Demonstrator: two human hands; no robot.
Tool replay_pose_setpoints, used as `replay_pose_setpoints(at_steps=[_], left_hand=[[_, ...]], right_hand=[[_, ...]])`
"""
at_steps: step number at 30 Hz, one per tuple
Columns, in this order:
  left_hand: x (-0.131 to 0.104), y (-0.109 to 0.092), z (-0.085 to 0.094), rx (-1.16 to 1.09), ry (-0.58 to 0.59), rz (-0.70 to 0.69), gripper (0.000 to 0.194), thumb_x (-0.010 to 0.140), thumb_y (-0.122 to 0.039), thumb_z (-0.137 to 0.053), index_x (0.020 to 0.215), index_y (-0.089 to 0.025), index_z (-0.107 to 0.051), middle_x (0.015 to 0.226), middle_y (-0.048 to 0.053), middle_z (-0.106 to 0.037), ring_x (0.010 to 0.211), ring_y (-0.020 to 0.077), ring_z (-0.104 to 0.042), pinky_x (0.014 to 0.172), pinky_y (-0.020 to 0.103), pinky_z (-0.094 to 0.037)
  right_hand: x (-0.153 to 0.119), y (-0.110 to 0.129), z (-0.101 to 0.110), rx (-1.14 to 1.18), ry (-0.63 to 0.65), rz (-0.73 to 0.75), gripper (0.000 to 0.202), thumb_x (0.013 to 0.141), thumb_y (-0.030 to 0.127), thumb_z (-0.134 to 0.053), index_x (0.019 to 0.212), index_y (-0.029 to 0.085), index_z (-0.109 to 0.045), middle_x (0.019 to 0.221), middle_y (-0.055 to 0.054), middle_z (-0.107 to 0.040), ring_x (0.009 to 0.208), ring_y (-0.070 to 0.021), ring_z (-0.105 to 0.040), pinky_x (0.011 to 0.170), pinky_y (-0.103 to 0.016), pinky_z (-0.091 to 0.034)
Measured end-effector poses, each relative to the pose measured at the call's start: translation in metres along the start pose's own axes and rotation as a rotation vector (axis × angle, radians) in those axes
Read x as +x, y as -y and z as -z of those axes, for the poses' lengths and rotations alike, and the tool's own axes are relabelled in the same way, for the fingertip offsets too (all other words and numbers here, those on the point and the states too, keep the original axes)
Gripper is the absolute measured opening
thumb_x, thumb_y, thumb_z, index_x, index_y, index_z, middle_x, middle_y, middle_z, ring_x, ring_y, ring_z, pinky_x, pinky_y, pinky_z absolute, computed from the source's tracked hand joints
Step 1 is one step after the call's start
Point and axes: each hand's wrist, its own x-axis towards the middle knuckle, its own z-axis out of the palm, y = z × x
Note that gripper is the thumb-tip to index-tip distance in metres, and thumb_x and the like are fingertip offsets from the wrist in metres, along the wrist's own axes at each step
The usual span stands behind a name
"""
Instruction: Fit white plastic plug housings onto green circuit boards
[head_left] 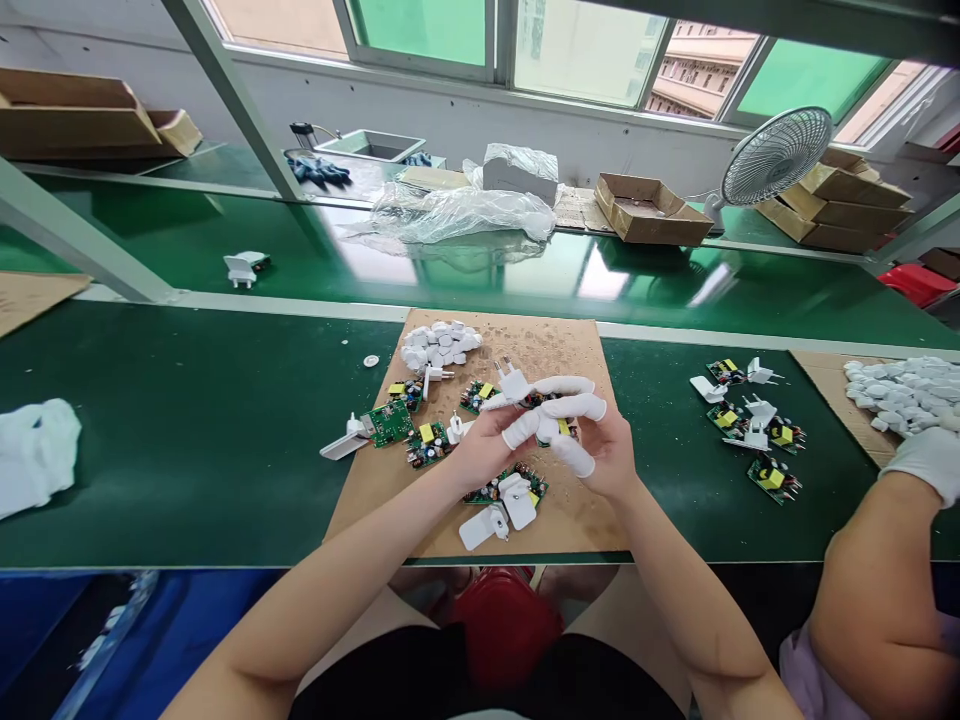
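Observation:
Above the cardboard sheet [420,515], my left hand [491,440] holds a white plug piece [514,382] with two metal pins pointing up. My right hand [589,430], with white covers on its fingertips, is closed around a circuit board with a yellow part [564,427], mostly hidden by the fingers. Both hands touch at the fingertips. Circuit boards with white plug pieces lie around them: one green board [390,423] to the left, another with a yellow block [427,440], and a group [517,498] below the hands. White caps [441,345] are heaped at the sheet's top left.
Several boards [772,478] lie on the green table [660,520] at right, near a white cap pile [907,395] and another person's gloved hand [926,465]. A white cloth [37,450] is at far left. Behind stand a fan [776,155], an open box [652,210] and plastic wrap [472,212].

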Motion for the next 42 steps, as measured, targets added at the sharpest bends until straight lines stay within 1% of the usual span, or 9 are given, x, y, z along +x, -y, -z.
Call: replay_pose_setpoints(at_steps=[6,10,13,16,23,29,35,39,42], left_hand=[[-0.002,0.003,0.004,0.025,0.028,0.017,0.042,0.061,-0.048,-0.09,0.087,-0.02,-0.073,0.086,0.002,-0.07,0.085,0.0163,-0.062,0.077,0.028,-0.051],[-0.004,-0.002,0.005,-0.036,0.057,0.041,0.036,0.065,-0.047,-0.088,0.082,-0.019,-0.072,0.078,-0.001,-0.066,0.076,0.0124,-0.06,0.07,0.024,-0.05],[-0.005,-0.006,0.005,-0.053,0.11,0.026,0.035,0.066,-0.048,-0.087,0.071,-0.018,-0.069,0.067,-0.001,-0.061,0.064,0.0111,-0.056,0.061,0.023,-0.048],[-0.005,-0.006,0.004,-0.006,0.143,-0.003,0.033,0.067,-0.045,-0.087,0.073,-0.018,-0.07,0.065,-0.001,-0.061,0.063,0.0113,-0.055,0.061,0.023,-0.045],[-0.005,-0.006,0.007,-0.017,0.161,0.012,0.035,0.07,-0.046,-0.085,0.072,-0.016,-0.068,0.066,0.0,-0.061,0.07,0.0147,-0.059,0.068,0.026,-0.047],[-0.004,-0.005,0.001,-0.056,0.092,0.013,0.042,0.066,-0.05,-0.087,0.061,-0.017,-0.062,0.054,-0.004,-0.055,0.052,0.0081,-0.05,0.055,0.021,-0.046],[-0.001,-0.004,-0.002,-0.035,0.075,-0.024,0.043,0.061,-0.049,-0.09,0.06,-0.016,-0.063,0.055,-0.005,-0.057,0.049,0.0059,-0.049,0.051,0.02,-0.044],[-0.002,-0.005,-0.001,-0.057,0.035,-0.001,0.042,0.061,-0.051,-0.089,0.062,-0.016,-0.067,0.055,-0.003,-0.06,0.05,0.0074,-0.051,0.051,0.02,-0.045],[-0.002,-0.005,-0.001,-0.113,0.024,0.029,0.039,0.059,-0.049,-0.09,0.069,-0.017,-0.07,0.059,-0.003,-0.063,0.053,0.0083,-0.054,0.05,0.019,-0.044]], right_hand=[[0.001,0.003,0.001,0.094,0.024,-0.093,0.008,0.094,0.024,-0.063,0.102,0.026,-0.062,0.117,-0.01,-0.066,0.112,-0.0237,-0.065,0.096,-0.046,-0.055],[0.001,0.0,0.004,0.061,0.101,-0.042,0.029,0.09,0.033,-0.069,0.117,0.026,-0.06,0.125,-0.012,-0.064,0.121,-0.0277,-0.062,0.102,-0.049,-0.052],[0.0,-0.002,0.003,-0.023,0.069,0.001,0.038,0.091,0.031,-0.069,0.126,0.029,-0.056,0.125,-0.01,-0.066,0.122,-0.0272,-0.062,0.103,-0.048,-0.053],[-0.001,-0.003,0.001,-0.09,0.066,0.051,0.041,0.091,0.032,-0.068,0.129,0.03,-0.053,0.125,-0.01,-0.067,0.12,-0.0272,-0.064,0.1,-0.047,-0.055],[-0.002,-0.003,0.002,-0.137,0.057,0.065,0.035,0.092,0.031,-0.067,0.124,0.028,-0.056,0.125,-0.012,-0.068,0.116,-0.0273,-0.066,0.097,-0.047,-0.056],[-0.001,0.004,0.0,-0.085,0.023,0.035,0.032,0.087,0.036,-0.072,0.115,0.026,-0.06,0.124,-0.014,-0.069,0.115,-0.0288,-0.067,0.096,-0.047,-0.056],[-0.001,0.009,-0.007,-0.095,-0.018,-0.034,0.022,0.092,0.026,-0.065,0.113,0.026,-0.06,0.122,-0.013,-0.069,0.114,-0.0258,-0.068,0.095,-0.043,-0.058],[-0.004,0.0,-0.002,-0.172,0.059,0.099,0.053,0.092,0.033,-0.063,0.141,0.028,-0.044,0.136,-0.015,-0.062,0.128,-0.0287,-0.06,0.102,-0.048,-0.055],[-0.005,-0.007,0.001,-0.33,0.106,0.242,0.05,0.096,0.029,-0.059,0.143,0.032,-0.045,0.143,-0.013,-0.057,0.131,-0.0283,-0.058,0.103,-0.049,-0.055]])
